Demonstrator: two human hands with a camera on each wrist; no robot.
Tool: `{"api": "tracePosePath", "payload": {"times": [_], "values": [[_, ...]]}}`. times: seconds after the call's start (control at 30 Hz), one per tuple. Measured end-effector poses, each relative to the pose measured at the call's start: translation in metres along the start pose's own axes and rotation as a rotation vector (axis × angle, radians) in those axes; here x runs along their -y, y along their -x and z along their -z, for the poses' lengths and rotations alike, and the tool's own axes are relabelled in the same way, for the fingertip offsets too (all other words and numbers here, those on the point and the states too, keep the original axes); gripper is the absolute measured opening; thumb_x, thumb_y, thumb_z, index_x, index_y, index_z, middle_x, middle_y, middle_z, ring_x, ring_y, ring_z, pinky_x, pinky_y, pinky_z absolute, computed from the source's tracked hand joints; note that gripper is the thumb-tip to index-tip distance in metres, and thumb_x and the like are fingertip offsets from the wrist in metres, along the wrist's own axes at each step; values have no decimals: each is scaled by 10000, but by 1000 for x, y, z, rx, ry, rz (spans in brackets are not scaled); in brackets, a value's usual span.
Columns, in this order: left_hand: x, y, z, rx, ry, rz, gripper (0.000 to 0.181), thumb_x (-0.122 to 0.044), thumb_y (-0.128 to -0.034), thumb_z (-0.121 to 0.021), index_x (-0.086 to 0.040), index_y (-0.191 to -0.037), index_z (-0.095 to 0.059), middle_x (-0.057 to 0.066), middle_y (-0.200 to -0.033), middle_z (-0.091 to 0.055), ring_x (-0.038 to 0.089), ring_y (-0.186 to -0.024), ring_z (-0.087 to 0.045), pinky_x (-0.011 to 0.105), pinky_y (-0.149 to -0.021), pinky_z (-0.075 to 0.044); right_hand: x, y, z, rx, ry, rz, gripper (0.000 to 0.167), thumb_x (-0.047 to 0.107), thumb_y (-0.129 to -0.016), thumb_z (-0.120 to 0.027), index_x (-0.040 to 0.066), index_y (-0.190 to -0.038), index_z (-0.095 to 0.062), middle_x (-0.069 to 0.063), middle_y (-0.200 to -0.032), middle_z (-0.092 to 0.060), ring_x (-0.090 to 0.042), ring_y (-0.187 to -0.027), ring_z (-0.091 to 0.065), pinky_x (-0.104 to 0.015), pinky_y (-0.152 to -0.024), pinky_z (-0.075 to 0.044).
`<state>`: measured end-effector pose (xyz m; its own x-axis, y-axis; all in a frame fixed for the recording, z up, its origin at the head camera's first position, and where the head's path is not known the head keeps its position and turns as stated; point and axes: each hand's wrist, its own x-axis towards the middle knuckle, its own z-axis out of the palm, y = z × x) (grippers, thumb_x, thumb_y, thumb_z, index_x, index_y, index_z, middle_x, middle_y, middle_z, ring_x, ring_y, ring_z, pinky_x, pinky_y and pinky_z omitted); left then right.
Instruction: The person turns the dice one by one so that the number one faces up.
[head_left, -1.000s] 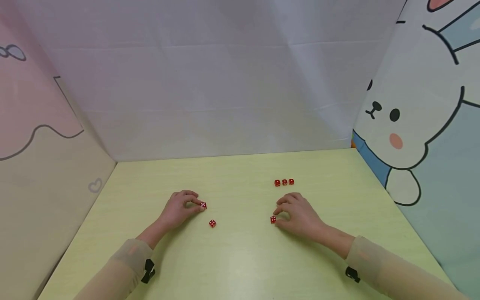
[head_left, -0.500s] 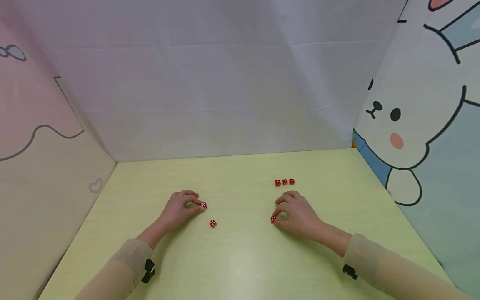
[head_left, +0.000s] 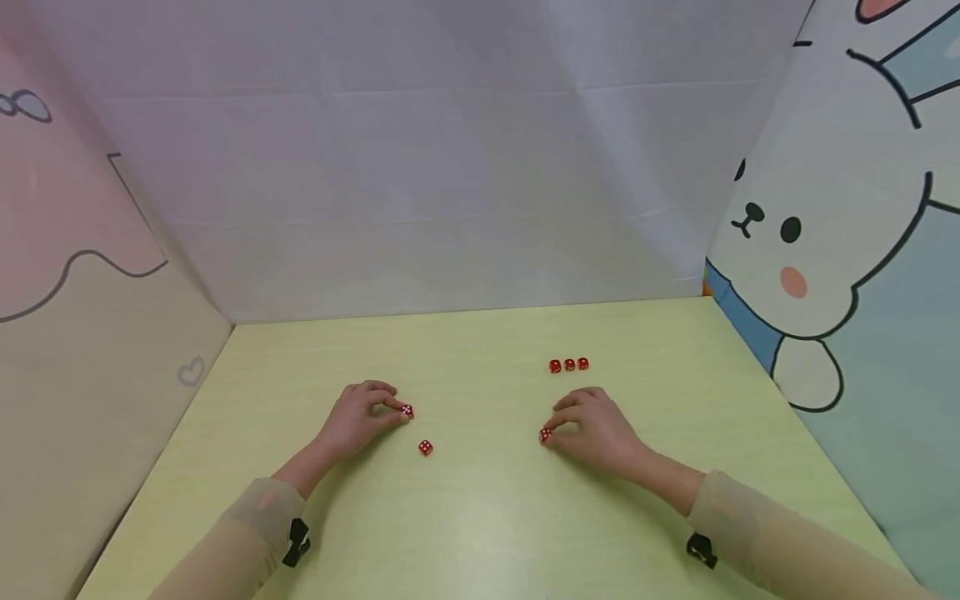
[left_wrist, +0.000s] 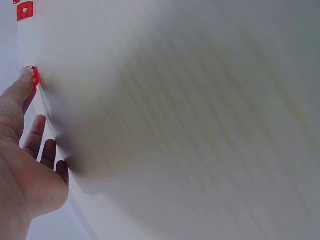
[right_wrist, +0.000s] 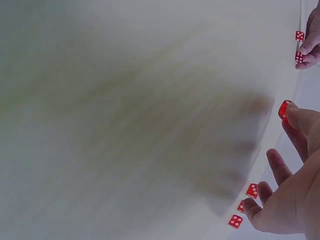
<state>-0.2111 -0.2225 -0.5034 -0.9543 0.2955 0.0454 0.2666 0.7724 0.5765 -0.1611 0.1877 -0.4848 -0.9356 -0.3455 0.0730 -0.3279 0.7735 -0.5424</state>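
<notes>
On the left of the table, my left hand [head_left: 363,419] pinches a red die [head_left: 407,411] with white dots between thumb and index finger. The same die [left_wrist: 35,76] shows at the fingertips in the left wrist view, partly covered by the thumb. A second red die [head_left: 425,447] lies on the table just in front of and to the right of that hand. My right hand [head_left: 596,431] pinches another red die [head_left: 545,435] between thumb and forefinger, seen as a red die [right_wrist: 285,110] in the right wrist view. Its other fingers are spread loosely.
Three red dice [head_left: 569,365] stand in a short row beyond my right hand. The pale yellow table [head_left: 480,533] meets a white cloth wall [head_left: 450,167] at the back. A panel with a cartoon bear [head_left: 810,250] borders the right side, a pink and cream panel [head_left: 90,375] the left.
My right hand has closed its thumb and finger on its die, which now sits very slightly farther back on the table. The left hand and the other dice look the same.
</notes>
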Motion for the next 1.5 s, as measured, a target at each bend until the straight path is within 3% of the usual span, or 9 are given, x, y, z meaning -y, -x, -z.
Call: {"api": "tracePosePath", "payload": {"times": [0.17, 0.4, 1.13, 1.5], "values": [[-1, 1, 0, 0, 1, 1, 150, -327, -897, -810, -197, -973, -796, 98, -1286, -646, 427, -1243, -490, 585, -1053, -368, -3, 3, -5, -4, -146, -94, 103, 283, -857, -849, 295, -957, -827, 31, -1132, -669, -320, -1252, -456, -507, -1045, -392], [-2, 2, 1, 3, 3, 4, 148, -322, -900, -808, -197, -979, -797, 95, -1292, -644, 435, -1255, -481, 588, -1059, -363, -5, 5, -12, -55, -212, -151, 123, 308, -859, -848, 261, -971, -830, 8, -1174, -648, -304, -1282, -406, -506, -1036, -387], [-3, 2, 0, 7, 0, -4, 128, -320, -904, -804, -207, -963, -794, 95, -1291, -644, 438, -1258, -483, 596, -1070, -347, -9, 7, -21, -76, -164, -135, 86, 310, -849, -860, 304, -927, -825, 26, -1159, -610, -289, -1229, -404, -481, -978, -394], [-3, 0, 0, -1, -15, -18, 141, -310, -901, -808, -192, -978, -796, 98, -1284, -645, 436, -1241, -496, 594, -1060, -361, -14, 10, -17, -111, -70, -40, 106, 256, -849, -863, 268, -950, -833, 43, -1103, -616, -280, -1184, -448, -464, -937, -443]]}}
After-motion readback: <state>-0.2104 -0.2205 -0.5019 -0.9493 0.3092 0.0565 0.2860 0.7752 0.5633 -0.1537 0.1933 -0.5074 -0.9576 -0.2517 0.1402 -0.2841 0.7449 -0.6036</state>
